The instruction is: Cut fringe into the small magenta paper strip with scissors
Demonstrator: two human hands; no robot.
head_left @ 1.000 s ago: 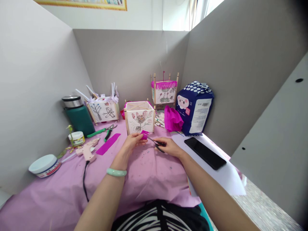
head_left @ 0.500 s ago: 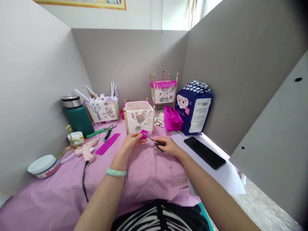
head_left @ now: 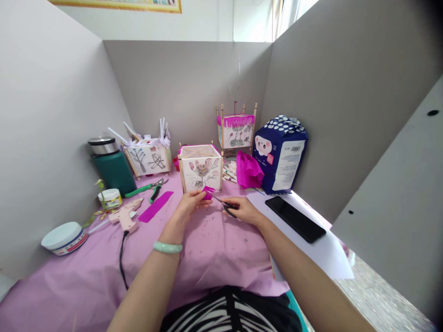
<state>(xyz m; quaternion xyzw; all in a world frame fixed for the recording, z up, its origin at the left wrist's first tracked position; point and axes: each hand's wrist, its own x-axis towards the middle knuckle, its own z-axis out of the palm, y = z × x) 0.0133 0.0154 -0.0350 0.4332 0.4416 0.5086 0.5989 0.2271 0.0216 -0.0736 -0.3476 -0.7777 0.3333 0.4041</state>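
My left hand (head_left: 192, 203) pinches a small piece of magenta crepe paper (head_left: 208, 192) whose upper edge looks cut into fringe. In my right hand (head_left: 242, 210) are black-handled scissors (head_left: 230, 207), with the blades pointing left and meeting the paper. Just behind both hands stands a square lantern (head_left: 202, 171) with white panels, wooden corner sticks and a flower drawing. A flat magenta strip (head_left: 156, 207) lies on the cloth to the left. Whether the scissor blades are parted is too small to tell.
On the left are a pink glue gun (head_left: 125, 217), green pruning shears (head_left: 148, 188), a white bowl (head_left: 64, 237) and a green thermos (head_left: 114, 166). A crumpled magenta paper (head_left: 249, 170), blue package (head_left: 281, 154) and phone (head_left: 295, 219) are on the right. Two more lanterns stand behind; grey partitions surround the table.
Both hands, the paper and the scissors hold almost the same place. The whole view has shifted very slightly.
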